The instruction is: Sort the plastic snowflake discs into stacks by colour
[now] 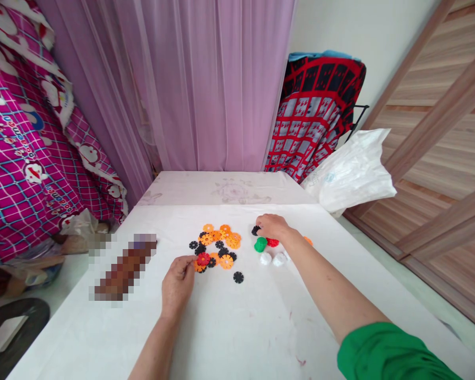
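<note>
A flat cluster of joined snowflake discs (217,247), orange, black and one red, lies on the white table (237,322). My left hand (177,285) pinches the cluster's near left edge at an orange disc beside the red disc (203,258). My right hand (272,227) is curled, fingers closed on a black disc (255,230) further right. Just below that hand sit a green piece (260,244), a red piece (273,243) and two white pieces (272,259). One loose black disc (238,277) lies nearer to me.
A blurred brown object (123,268) lies on the table's left part. A white plastic bag (350,171) rests at the far right corner. Pink curtains (190,84), a patterned magenta cloth (27,137) and a red-black cloth (316,116) surround the table; wooden panels (439,158) stand right.
</note>
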{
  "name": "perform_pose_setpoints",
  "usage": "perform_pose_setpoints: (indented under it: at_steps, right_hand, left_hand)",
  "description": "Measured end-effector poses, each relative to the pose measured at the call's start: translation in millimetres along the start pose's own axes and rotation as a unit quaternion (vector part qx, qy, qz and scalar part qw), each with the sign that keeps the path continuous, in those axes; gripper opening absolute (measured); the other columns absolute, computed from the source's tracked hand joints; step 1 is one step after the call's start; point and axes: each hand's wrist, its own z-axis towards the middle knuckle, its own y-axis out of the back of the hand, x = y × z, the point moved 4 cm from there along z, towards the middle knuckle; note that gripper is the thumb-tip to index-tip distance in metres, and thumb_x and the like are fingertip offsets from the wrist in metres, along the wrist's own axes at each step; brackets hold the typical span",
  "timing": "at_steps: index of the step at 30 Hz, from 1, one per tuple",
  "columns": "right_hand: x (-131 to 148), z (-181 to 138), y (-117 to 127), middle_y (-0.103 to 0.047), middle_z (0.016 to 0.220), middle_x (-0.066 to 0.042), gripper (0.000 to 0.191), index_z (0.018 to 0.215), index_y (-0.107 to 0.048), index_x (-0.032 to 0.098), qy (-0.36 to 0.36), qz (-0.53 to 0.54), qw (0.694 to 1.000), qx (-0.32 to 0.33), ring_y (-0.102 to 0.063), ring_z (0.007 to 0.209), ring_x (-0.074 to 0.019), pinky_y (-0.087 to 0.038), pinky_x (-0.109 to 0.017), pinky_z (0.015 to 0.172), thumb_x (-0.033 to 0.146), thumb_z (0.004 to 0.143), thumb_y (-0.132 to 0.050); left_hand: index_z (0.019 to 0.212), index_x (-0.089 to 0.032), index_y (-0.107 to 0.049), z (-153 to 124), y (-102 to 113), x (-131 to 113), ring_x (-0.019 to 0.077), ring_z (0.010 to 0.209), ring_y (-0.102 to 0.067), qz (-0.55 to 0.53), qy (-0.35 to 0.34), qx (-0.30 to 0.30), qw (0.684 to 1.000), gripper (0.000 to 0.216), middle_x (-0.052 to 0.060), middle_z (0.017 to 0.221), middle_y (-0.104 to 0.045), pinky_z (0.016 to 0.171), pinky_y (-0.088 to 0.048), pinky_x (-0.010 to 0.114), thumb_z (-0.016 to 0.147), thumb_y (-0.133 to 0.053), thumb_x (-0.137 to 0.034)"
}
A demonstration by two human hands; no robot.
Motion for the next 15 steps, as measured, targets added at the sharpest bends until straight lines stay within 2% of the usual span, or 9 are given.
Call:
perform_pose_setpoints:
  at_steps: [5, 8, 11, 15]
  right_hand:
    - [0.8, -7.4, 8.9, -0.067, 0.120, -0.005, 0.043, 0.120, -0.063, 0.025, -0.008, 0.003, 1.000, -0.001, -0.061, 0.106, -0.0205, -0.044, -0.028, 0.084, 0.025, 0.077, -0.058]
    - [11.9, -20.1, 19.7, -0.067, 0.119, -0.003, 0.037, 0.114, -0.066, 0.027, -0.002, 0.003, 1.000, -0.024, -0.060, 0.108, -0.0192, -0.043, -0.027, 0.084, 0.021, 0.081, -0.052]
    - [39.3, -35.7, 21.9, -0.069, 0.113, -0.002, 0.031, 0.102, -0.071, 0.028, 0.058, 0.006, 0.998, -0.039, -0.062, 0.104, -0.0186, -0.043, -0.026, 0.081, 0.019, 0.084, -0.047]
    - [80.5, -51.0, 0.7, -0.071, 0.108, -0.001, 0.032, 0.102, -0.071, 0.029, 0.161, -0.006, 0.987, 0.012, -0.064, 0.101, -0.0191, -0.043, -0.025, 0.077, 0.017, 0.081, -0.051]
  left_hand:
    - [0.090, -0.027, -0.072, 0.0, -0.9, 1.7, 0.0159, 0.081, -0.065, 0.000, -0.007, -0.003, 1.000, 0.028, 0.001, 0.093, -0.071, 0.074, -0.051, 0.028, 0.082, -0.045, -0.031]
    - [0.090, -0.028, -0.072, 0.3, -1.7, 2.7, 0.0159, 0.082, -0.066, -0.003, 0.000, 0.000, 1.000, 0.028, 0.001, 0.095, -0.071, 0.075, -0.051, 0.028, 0.081, -0.045, -0.030]
    - [0.089, -0.028, -0.071, 0.3, -2.1, 2.8, 0.0158, 0.083, -0.065, -0.009, 0.005, 0.001, 1.000, 0.027, 0.000, 0.094, -0.071, 0.077, -0.051, 0.028, 0.081, -0.046, -0.031]
    - [0.089, -0.027, -0.071, 0.1, -2.2, 2.3, 0.0157, 0.082, -0.065, -0.016, 0.010, 0.003, 1.000, 0.027, 0.000, 0.094, -0.070, 0.078, -0.051, 0.028, 0.082, -0.046, -0.031]
